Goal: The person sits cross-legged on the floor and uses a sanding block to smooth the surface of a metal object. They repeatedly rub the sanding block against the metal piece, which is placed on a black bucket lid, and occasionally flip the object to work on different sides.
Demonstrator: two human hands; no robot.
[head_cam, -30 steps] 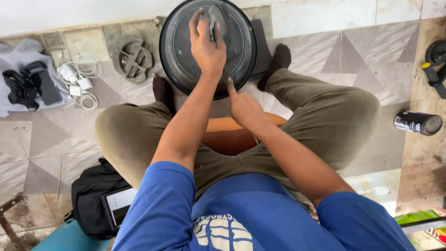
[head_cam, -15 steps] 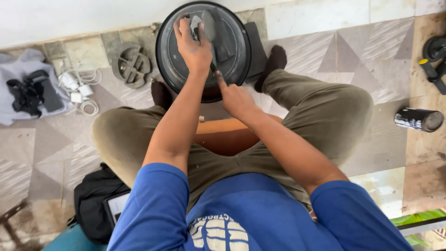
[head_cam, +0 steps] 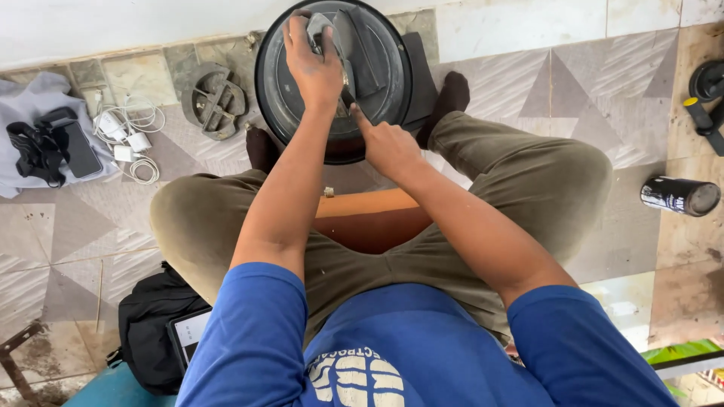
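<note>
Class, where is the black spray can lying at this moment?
In the head view, the black spray can lies on its side on the tiled floor, at the right edge, beyond the person's right knee.

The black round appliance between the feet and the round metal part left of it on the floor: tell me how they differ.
The black round appliance is much larger than the round metal part. The appliance is glossy black with a closed face; the metal part is dull grey and open, with bars across it. The left hand and right hand are on the appliance; the metal part lies untouched. Both are round.
</note>
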